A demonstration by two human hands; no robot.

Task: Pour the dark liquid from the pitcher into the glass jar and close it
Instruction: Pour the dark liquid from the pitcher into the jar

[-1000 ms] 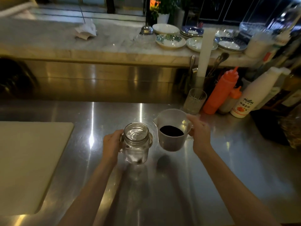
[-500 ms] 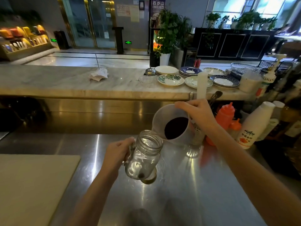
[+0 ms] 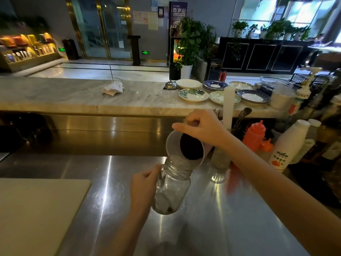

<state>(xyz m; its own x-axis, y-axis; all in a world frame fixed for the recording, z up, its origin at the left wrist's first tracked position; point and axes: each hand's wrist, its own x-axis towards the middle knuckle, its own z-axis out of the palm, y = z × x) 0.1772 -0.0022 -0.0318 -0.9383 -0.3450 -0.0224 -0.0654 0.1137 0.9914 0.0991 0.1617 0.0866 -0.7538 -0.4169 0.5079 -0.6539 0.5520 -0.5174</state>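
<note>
**Over the steel worktop, a tilted pour with little margin**

Above the middle of the worktop (image 3: 212, 209), well in from its near edge, both vessels hung in the air. The left hand (image 3: 143, 189) was wrapped closed round the side of the glass jar (image 3: 170, 187), which leaned toward the right. The right hand (image 3: 201, 128) was closed over the top and handle side of the pitcher (image 3: 184, 150), tipped steeply so its mouth faced the camera and its lip sat at the jar's rim. The dark liquid (image 3: 191, 147) filled the pitcher's lower part, and a small dark patch lay at the jar's bottom; whether a stream was running could not be made out through the blur.

The likeliest fault was a miss at the rim: the jar's mouth was narrow and slanted, neither vessel rested on anything, so a wobble of either wrist could send liquid down the glass and over the left fingers. Tipping further too fast could flood the neck. A wet jar might slip in that grip. No lid was visible, so closing would need a search.
</note>
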